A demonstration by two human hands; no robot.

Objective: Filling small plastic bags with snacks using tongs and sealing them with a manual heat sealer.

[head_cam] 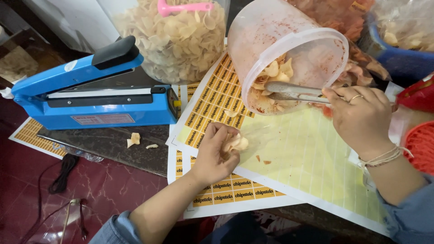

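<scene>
Standing over the surface, I count one blue heat sealer, one tipped clear tub, one pair of metal tongs and two loose chips beside the sealer. Her right hand has its grip pressed around the tongs, whose tips reach into the tub's pale, curled, spice-dusted chips. Her left hand pinches a few chips in a thin clear bag over the yellow label sheets.

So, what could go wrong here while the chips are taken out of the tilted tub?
The tilted plastic tub has its mouth facing down to the sticker sheet, so chips may spill out; crumbs already lie there. The right hand holds metal tongs inside the tub and could crush brittle chips. The left hand holds a clear bag of chips loosely; some may fall.
</scene>
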